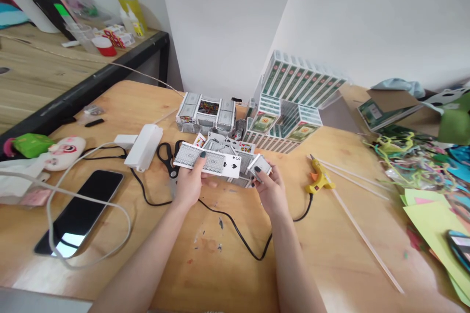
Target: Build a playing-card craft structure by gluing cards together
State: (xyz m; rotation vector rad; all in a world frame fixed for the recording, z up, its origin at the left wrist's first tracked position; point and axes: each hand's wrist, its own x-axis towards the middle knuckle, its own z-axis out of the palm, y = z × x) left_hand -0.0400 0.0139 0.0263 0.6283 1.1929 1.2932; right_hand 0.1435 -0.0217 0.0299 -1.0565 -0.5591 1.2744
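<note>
My left hand (193,181) is closed on a long strip of overlapping playing cards (205,159), thumb on top. Patterned backs face up along most of it, and a three of spades shows at its right end. In my right hand (270,186) is a small folded card piece (259,165), pinched under the thumb, back pattern showing. Beyond both hands lies a loose pile of playing cards (223,143), some face up. Behind it stands a box-like structure built from cards (207,112). Black-handled scissors (169,159) lie beside my left hand, partly covered by the strip.
Stacked green-and-white card boxes (293,102) stand at the back. A yellow glue gun (320,176) lies at right with glue sticks (367,239); its black cord crosses the table. At left are a phone (81,212), a white power adapter (144,146) and looping cable. Pipe cleaners (414,156) crowd the right edge.
</note>
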